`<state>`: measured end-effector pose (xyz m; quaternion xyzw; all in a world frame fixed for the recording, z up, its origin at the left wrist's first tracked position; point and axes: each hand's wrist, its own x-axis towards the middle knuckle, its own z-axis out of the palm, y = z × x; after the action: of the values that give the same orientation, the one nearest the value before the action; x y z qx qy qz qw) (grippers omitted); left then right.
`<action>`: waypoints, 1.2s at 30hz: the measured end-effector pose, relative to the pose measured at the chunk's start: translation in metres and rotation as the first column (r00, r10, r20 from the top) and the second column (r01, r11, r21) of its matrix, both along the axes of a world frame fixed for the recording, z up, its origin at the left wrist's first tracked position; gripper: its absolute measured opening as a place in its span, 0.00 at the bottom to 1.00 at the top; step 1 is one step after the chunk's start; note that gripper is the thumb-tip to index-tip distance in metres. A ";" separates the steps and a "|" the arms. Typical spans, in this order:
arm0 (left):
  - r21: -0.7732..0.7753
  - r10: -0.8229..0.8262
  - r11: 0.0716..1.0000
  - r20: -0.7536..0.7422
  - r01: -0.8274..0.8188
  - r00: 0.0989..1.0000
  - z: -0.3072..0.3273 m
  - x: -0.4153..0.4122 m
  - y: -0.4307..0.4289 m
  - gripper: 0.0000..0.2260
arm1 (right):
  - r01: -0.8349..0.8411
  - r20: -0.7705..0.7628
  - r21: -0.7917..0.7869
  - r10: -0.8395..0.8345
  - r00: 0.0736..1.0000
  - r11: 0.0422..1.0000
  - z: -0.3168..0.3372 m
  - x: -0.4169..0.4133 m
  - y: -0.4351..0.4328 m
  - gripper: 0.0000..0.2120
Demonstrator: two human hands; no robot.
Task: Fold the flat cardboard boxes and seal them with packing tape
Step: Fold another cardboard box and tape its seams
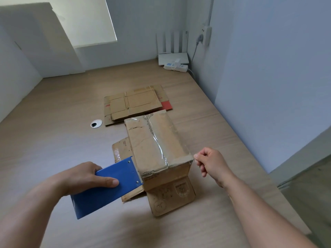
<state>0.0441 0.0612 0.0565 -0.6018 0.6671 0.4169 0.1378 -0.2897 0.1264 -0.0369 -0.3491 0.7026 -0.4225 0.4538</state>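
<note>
One box (154,145), centre frame, seam taped; edge strip in progress. Left hand (86,178) grips dispenser (107,192); right hand (211,161) pinches tape (155,171) end. Next, likely: cut, press down.

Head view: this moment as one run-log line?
left hand: holds blue tape dispenser at folded box near edge | right hand: pinches its near right corner | clear tape: along top seam | flat boxes: behind
</note>
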 end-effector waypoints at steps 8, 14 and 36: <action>0.018 0.038 0.999 0.112 -0.040 0.993 -0.026 -0.015 -0.002 0.31 | -0.042 0.363 0.212 -0.039 0.931 0.976 -0.008 0.008 -0.005 0.09; 0.007 0.017 1.000 0.120 -0.018 0.993 -0.025 -0.019 -0.004 0.30 | 0.159 -0.444 0.095 -0.101 0.890 0.983 -0.016 0.013 0.010 0.13; 0.121 0.084 0.990 -0.127 -0.069 0.988 -0.013 0.038 0.014 0.43 | 0.240 -0.202 -0.062 -0.247 0.948 0.969 -0.018 0.045 -0.011 0.12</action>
<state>0.0818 0.0756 0.0434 -0.5892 0.6258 0.4987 0.1123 -0.2448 0.1159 -0.0551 -0.3101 0.7761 -0.4491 0.3158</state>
